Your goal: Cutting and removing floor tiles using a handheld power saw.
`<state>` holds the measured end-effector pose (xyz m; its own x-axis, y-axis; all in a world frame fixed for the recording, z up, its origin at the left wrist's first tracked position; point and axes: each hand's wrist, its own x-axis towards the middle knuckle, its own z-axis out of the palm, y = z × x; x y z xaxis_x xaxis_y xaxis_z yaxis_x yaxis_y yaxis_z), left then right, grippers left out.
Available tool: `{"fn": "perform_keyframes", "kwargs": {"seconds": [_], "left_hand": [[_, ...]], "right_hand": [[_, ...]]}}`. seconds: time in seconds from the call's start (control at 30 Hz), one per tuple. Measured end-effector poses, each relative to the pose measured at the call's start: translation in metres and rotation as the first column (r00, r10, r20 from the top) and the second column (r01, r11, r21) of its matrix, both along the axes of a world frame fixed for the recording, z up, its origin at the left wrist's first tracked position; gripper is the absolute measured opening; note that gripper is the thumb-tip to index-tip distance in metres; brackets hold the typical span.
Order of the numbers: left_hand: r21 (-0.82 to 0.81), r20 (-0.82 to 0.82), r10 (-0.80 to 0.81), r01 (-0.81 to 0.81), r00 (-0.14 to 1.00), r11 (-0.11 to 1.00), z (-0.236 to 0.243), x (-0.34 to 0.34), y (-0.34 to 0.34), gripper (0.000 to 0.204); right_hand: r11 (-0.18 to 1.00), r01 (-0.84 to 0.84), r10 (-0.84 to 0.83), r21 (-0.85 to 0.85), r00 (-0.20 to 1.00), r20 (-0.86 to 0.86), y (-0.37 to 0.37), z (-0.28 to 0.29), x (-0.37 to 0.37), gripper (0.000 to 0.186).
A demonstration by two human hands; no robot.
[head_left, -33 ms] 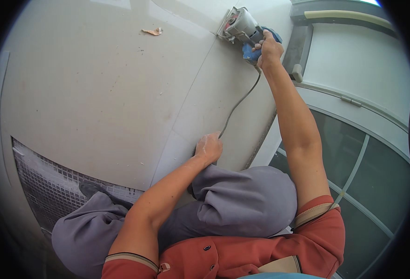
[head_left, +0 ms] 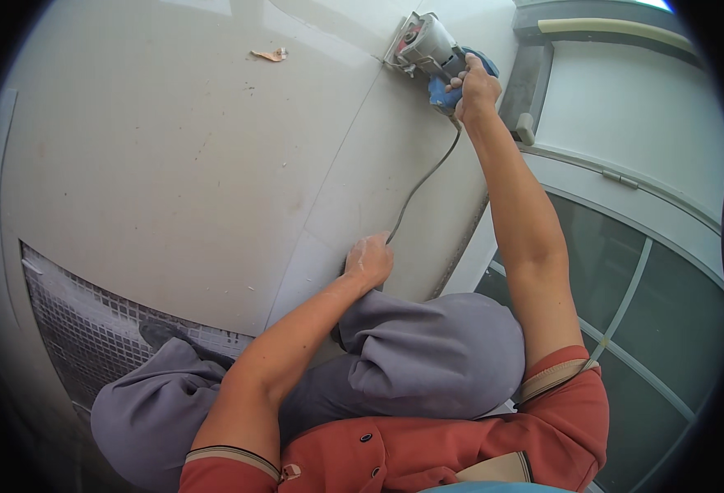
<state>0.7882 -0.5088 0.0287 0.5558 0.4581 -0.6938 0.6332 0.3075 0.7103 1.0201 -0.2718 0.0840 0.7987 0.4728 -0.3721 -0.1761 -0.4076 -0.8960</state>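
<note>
In the frame's upper right, the saw (head_left: 430,44) sits by the seam (head_left: 339,146), its long axis slanting down rightward to the nearer right hand (head_left: 478,86), whose fingers grip its blue handle (head_left: 441,94), while the left hand (head_left: 368,260) curls at the cord (head_left: 416,187), its grip impossible to tell.

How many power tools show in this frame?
1: the blue-and-silver power tool, at the top, right of centre, held in the person's right grip, its cable trailing down. No other is visible.
</note>
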Motion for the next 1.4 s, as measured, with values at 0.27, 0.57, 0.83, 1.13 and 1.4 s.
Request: {"fn": "perform_keyframes", "kwargs": {"seconds": [0.27,0.57,0.83,1.13,1.4], "left_hand": [[0.108,0.003,-0.041,0.04,0.999,0.993,0.001,-0.001,-0.004,0.032],[0.532,-0.016,-0.547,0.47,0.837,0.704,0.013,-0.004,-0.009,0.031],[0.808,0.349,-0.052,-0.273,0.936,0.522,0.024,0.037,0.127,0.067],[0.641,0.41,0.006,-0.293,0.912,0.709,0.002,0.135,0.214,0.088],[0.485,0.514,0.125,-0.407,0.849,0.774,0.005,0.142,0.202,0.074]], "right_hand": [[1.0,-0.002,0.003,0.025,1.0,-0.025,-0.006,0.002,-0.003,0.022],[0.999,0.005,-0.004,0.032,1.0,-0.024,-0.012,-0.003,-0.005,0.022],[0.999,0.027,-0.027,0.043,1.0,-0.011,-0.01,-0.001,-0.008,0.025],[1.0,-0.006,0.009,-0.018,0.983,0.182,-0.006,-0.019,-0.001,0.029],[0.999,0.033,-0.035,0.016,0.99,0.137,-0.015,-0.008,-0.008,0.027]]}}
